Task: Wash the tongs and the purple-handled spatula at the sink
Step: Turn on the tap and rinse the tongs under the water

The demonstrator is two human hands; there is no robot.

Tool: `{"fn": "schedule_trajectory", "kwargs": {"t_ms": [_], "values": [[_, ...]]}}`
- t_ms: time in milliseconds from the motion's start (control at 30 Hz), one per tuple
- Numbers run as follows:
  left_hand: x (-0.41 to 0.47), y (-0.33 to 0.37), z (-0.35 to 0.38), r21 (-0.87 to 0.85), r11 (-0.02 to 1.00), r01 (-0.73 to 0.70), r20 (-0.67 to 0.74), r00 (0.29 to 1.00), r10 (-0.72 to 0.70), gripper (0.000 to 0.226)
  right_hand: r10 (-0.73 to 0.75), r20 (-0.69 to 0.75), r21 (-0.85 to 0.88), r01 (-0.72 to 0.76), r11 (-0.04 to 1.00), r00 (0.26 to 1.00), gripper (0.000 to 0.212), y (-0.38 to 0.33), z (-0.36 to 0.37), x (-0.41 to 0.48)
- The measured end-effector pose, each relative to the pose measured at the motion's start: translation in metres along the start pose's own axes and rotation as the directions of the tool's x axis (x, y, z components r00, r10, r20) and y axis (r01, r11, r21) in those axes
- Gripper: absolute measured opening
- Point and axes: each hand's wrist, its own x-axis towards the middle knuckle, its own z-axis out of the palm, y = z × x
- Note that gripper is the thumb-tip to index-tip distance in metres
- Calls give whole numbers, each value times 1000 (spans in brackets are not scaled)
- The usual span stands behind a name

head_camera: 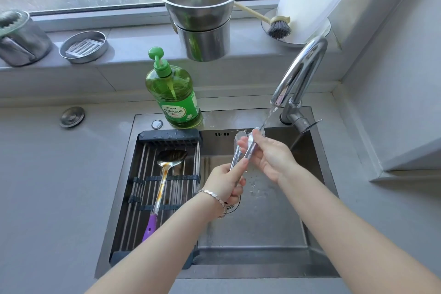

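Head view: both hands on one pair of tongs under the tap

Two bare forearms reach in over the brushed steel sink [262, 234], the left wrist wearing one metal link bracelet [214, 197]. The left hand [225, 182] is curled tight round the handle end of the shiny steel tongs [236, 154], thumb laid along the top. The tongs slant up and away, their two scalloped tips in the thin stream of water. The right hand [267, 159] pinches one arm of the tongs near its tip, thumb on top and fingers underneath.

To the left, a dark slatted rack [167, 137] spans the basin. On it lies the single spatula [163, 174], with a purple grip, a thin metal shaft and a wide glossy blade pointing away.

Behind the basin stands one clear green pump bottle [174, 100], and to the right the curved chrome tap [300, 71]. On the grey sill are two steel pots [200, 7], one nested in the other, and a dark-bristled brush [279, 28]
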Motion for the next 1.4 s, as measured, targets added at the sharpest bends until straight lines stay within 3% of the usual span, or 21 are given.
{"fn": "schedule_trajectory", "kwargs": {"t_ms": [100,167,233,300,400,467,533,600,667,733,833,933,1067,1200,1267,1333,1400], "values": [[0,0,5,3,1000,-11,-27,1000,11,26,-22,-87,41,26,999,996,20,7,4,3],[-1,-2,5,-60,998,14,-49,999,-17,28,-20,-14,-68,19,997,1000,5,13,7,-1],[0,-3,4,-106,993,48,-72,996,-56,32,14,52,-177,-5,984,999,11,15,5,-5],[3,-2,5,-109,990,94,-74,992,-103,37,-53,-66,-267,33,963,996,27,10,0,-4],[13,7,11,-118,984,134,-30,990,-138,44,-219,-311,-465,53,884,925,50,4,-15,3],[17,19,18,-77,984,163,24,987,-161,47,-16,-230,-334,-64,940,973,62,4,-21,3],[20,30,27,58,974,220,46,974,-223,48,160,-18,-107,-161,981,987,60,5,-23,2],[23,36,35,288,934,211,3,975,-221,52,115,66,1,-115,993,991,40,3,-23,4],[29,39,38,493,861,128,-31,991,-129,56,39,2,58,-39,998,999,24,0,-16,7],[33,43,38,604,797,10,-22,1000,4,59,-26,-74,69,31,997,997,24,-4,-8,9],[35,49,32,493,865,-89,52,996,73,57,-97,-139,153,118,981,986,28,-17,-2,16],[28,44,17,276,946,-172,127,982,141,37,-102,-241,511,216,832,965,23,-32,-8,30],[24,35,9,174,917,-359,-25,929,368,15,-69,-288,693,257,673,955,33,-32,-9,37],[19,34,22,-33,915,-402,23,915,403,17,-15,-285,818,251,518,958,41,-30,-8,36],[18,36,32,22,896,-443,11,896,443,14,8,-307,843,268,467,952,43,-29,-8,35],[19,38,40,138,890,-435,-124,884,451,6,10,-294,811,244,531,956,44,-25,-5,31],[25,42,42,284,890,-357,-275,859,433,24,-3,-310,689,227,688,951,44,-18,2,25]]}}
